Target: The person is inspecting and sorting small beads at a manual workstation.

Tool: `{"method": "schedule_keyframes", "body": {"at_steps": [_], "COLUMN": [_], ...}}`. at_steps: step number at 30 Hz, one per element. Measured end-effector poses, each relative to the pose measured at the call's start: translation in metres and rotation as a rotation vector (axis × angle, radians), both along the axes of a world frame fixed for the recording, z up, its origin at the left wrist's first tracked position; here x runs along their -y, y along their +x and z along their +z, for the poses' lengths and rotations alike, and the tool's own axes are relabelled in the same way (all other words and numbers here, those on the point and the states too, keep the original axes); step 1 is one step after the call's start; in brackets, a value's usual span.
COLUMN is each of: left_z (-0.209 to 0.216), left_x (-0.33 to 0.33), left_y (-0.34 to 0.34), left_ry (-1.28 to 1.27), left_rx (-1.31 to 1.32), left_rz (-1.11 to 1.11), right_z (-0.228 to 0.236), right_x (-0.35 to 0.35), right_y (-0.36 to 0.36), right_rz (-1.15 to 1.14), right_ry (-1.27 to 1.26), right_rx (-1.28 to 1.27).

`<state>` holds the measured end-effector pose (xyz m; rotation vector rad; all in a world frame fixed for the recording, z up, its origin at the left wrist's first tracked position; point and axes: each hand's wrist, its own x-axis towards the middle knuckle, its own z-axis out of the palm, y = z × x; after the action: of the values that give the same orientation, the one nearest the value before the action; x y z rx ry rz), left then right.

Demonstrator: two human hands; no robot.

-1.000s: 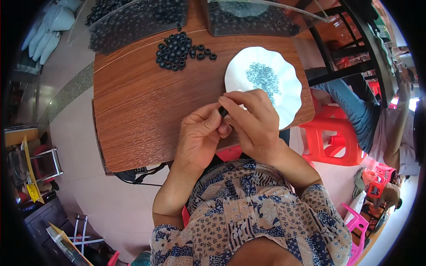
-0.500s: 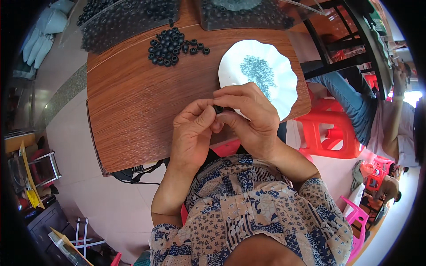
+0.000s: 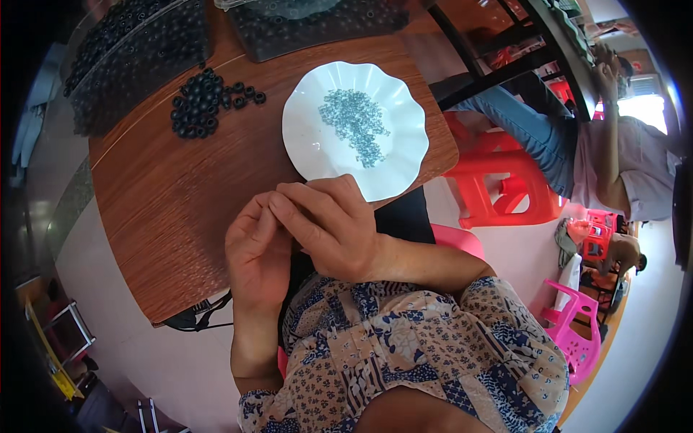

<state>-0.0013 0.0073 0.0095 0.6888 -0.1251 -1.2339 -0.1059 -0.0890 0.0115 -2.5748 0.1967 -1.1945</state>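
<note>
My left hand and my right hand meet over the table's near edge, just below the plate. Both are closed, thumbs and fingers pinched together at the tips. The black bead that showed in the left fingertips a moment ago is now hidden behind the fingers. What the right fingertips pinch cannot be made out. Beyond my right hand lies a white scalloped plate holding a patch of tiny, clear grey-green pieces. Farther left on the wood, a small heap of round black beads has a few strays beside it.
Two clear containers of black beads stand at the far side of the brown wooden table. A red stool is right of the table, near a seated person. A pink chair stands farther right.
My view has shifted, so the table, plate and beads sit farther left. The right fingers have closed over the left fingertips, and the black bead between them has gone out of sight.
</note>
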Motion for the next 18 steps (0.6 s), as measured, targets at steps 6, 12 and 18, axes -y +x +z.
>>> {"method": "schedule_keyframes", "body": {"at_steps": [6, 12, 18], "left_z": [-0.006, -0.016, -0.016], "left_x": [0.002, 0.002, 0.003], "left_y": [0.000, 0.004, 0.001], "left_ry": [-0.078, -0.126, -0.077], "left_rx": [0.036, -0.022, 0.054], "left_rz": [-0.002, 0.009, 0.055], "right_z": [0.001, 0.024, 0.023], "right_x": [-0.006, 0.043, 0.077], "right_y": [-0.008, -0.048, -0.072], "right_rz": [-0.033, -0.169, -0.370], "right_ry": [0.022, 0.024, 0.115], "right_rx": [-0.059, -0.180, -0.364]}}
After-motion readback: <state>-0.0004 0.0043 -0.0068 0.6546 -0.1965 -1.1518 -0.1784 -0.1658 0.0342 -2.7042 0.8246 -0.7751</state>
